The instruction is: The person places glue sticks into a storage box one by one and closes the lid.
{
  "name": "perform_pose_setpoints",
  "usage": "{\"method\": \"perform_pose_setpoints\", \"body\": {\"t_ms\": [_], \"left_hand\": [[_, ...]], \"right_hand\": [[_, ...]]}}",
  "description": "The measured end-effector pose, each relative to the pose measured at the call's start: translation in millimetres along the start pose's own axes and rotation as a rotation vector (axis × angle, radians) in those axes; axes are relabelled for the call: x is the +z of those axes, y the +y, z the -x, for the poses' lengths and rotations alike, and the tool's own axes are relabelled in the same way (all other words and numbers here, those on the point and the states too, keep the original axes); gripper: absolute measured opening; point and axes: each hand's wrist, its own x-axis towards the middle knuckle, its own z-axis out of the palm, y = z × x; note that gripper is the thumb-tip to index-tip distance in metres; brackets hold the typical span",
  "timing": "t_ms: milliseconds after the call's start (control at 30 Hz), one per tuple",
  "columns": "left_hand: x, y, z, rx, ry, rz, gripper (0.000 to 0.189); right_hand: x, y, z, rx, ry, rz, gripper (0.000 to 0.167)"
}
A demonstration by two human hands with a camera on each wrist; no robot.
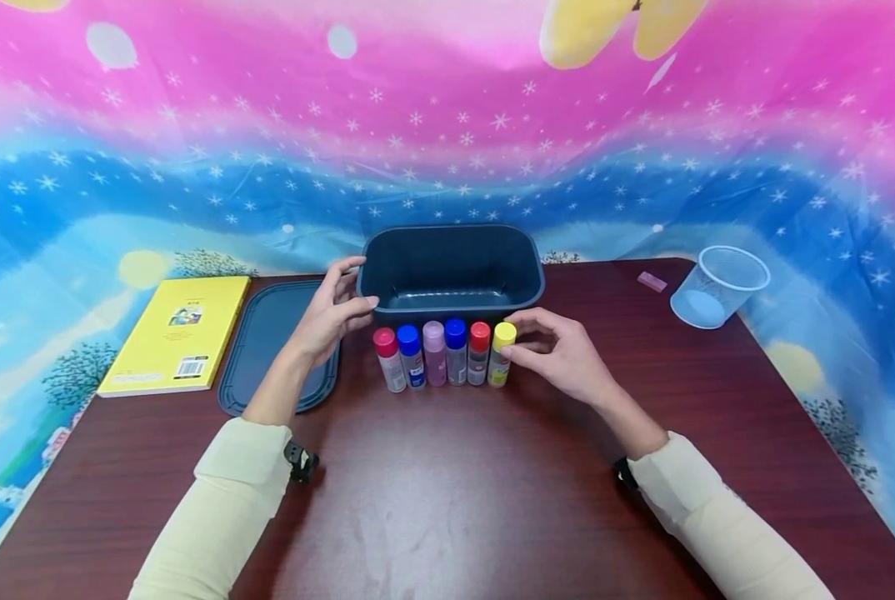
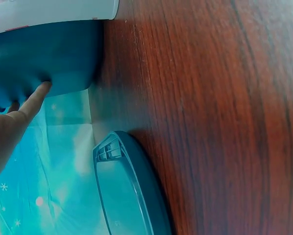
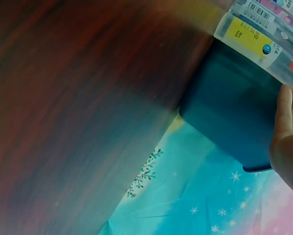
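A dark, open plastic bin (image 1: 451, 275) stands at the back of the table. My left hand (image 1: 331, 312) touches its left end with outspread fingers; the left wrist view shows a straight finger (image 2: 37, 97) against its wall. Several small liquid-glue bottles stand in a row in front of the bin, with red, blue, pink and yellow caps. At the right end is the yellow-capped glue bottle (image 1: 501, 358), which my right hand (image 1: 560, 350) pinches near its cap between thumb and forefinger. The right wrist view shows this glue bottle (image 3: 249, 39) beside the bin wall.
A dark lid (image 1: 278, 342) lies flat left of the bin, and a yellow book (image 1: 181, 333) lies farther left. At the back right are a white mesh cup (image 1: 717, 287) and a small pink block (image 1: 652, 282). A patterned cloth (image 1: 447, 125) hangs behind the table (image 1: 447, 500).
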Motion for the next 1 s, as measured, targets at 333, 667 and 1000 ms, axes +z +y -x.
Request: {"method": "perform_pose_setpoints", "body": {"t_ms": [333,667,1000], "left_hand": [[-1.7,0.1,1.2,-0.009,0.002,0.008,0.07],[-1.6,-0.7,-0.5,-0.011,-0.012,0.001,0.072],[-3.0,0.3,-1.5,-0.016,-0.016,0.014,0.071]], "right_hand": [[-6,-6,-2.5,-0.008,0.018,0.04,0.034],[-21,-18,-0.9,-0.034,0.033,0.047,0.033],[-35,-31,-6.9,-0.104,0.107,0.037,0.029]]}}
